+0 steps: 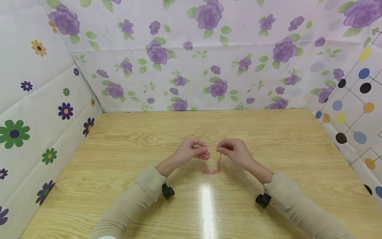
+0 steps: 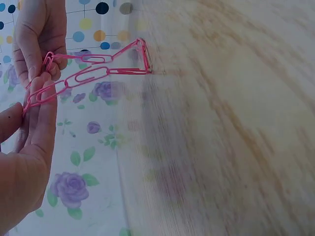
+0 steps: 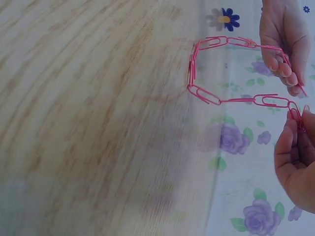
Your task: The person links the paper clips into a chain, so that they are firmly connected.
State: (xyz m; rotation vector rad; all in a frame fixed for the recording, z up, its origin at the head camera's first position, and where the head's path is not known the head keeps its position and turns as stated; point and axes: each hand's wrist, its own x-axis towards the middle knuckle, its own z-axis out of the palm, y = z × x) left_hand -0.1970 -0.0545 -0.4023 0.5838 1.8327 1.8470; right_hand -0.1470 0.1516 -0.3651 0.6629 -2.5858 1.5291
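A chain of linked pink paper clips (image 1: 211, 172) hangs in a U between my two hands, its lowest part close to or on the tabletop. My left hand (image 1: 194, 149) pinches one end between thumb and fingers; in the left wrist view that end clip (image 2: 47, 94) lies along the fingers. My right hand (image 1: 234, 151) pinches the other end, and the right wrist view shows clips (image 3: 295, 115) bunched at its fingertips. Only a small gap separates the hands. Several links of the chain (image 3: 238, 100) show plainly between them.
The wooden table (image 1: 143, 132) spreads around both hands, with a bright glare streak in front. A cloth with purple flowers (image 1: 218, 88) stands behind it. Patterned cloths flank the left (image 1: 15, 132) and right (image 1: 359, 137) sides. A small black camera sits at each wrist.
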